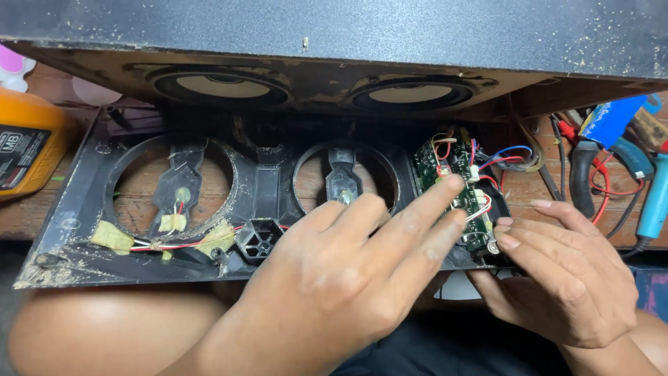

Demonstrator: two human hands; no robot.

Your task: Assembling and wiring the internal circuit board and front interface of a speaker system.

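A: What is seen nearest the camera?

B: Two bare hands are held over bare knees. The left hand point(341, 278) is spread loose, nothing gripped; its extended fingertips point(451, 182) are laid on the small green circuit board studded with white connectors point(456, 186). The right hand point(557, 278) is also unclenched, its fingertips point(506, 241) set against the board's lower end, where a metal part sticks out. Nothing is grasped by either hand; the board is only touched and steadied.

A: And where is the board placed?

B: It is seated at the right end of the dusty black plastic front panel with two round openings point(268, 188), which is propped on the knees against the worn wooden bench point(529, 188). A bundle of red, blue and white wires point(504, 157) is led off the board's upper right side.

A: What could go wrong from here?

B: It is judged that the thin wires could be torn from their connectors if the board were levered out too hard, and the panel could be tipped off the knees by pressure at one end.

A: What is seen farther back?

B: A dark speaker cabinet with two round cones point(313, 87) is set behind the panel. An orange plastic bottle point(31, 143) is stood far left; blue-handled tools point(626, 150) are lying far right.
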